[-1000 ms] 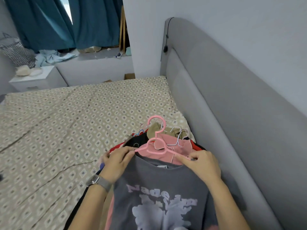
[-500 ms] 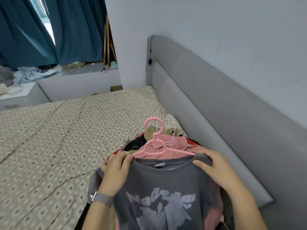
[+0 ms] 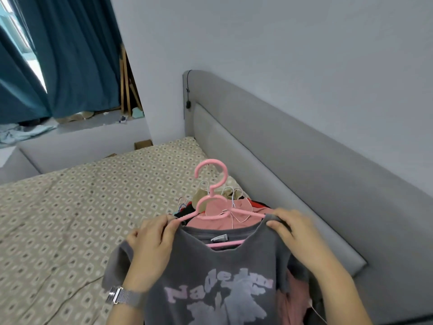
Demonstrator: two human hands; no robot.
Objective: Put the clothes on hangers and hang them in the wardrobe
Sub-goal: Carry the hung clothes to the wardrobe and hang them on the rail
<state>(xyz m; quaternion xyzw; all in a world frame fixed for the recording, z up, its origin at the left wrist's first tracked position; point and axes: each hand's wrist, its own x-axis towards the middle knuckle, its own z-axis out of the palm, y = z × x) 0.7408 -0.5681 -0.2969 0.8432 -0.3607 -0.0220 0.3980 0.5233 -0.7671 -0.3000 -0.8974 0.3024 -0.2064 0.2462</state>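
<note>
Low in the frame, a dark grey printed cotton T-shirt (image 3: 210, 277) hangs from a slim pink plastic hanger (image 3: 212, 200), raised above the bed. The left hand (image 3: 152, 245) pinches the shirt's shoulder over the hanger's left arm; the right hand (image 3: 295, 233) grips the opposite shoulder, apparently to seat the fabric evenly so it will not slip off. Just behind, at centre, a heap of already hangered clothes (image 3: 225, 212) lies on the beige patterned bedsheet (image 3: 70, 219) beside the grey padded headboard (image 3: 293, 165), probably waiting for the wardrobe. Teal curtains (image 3: 58, 66) fill the upper left.
</note>
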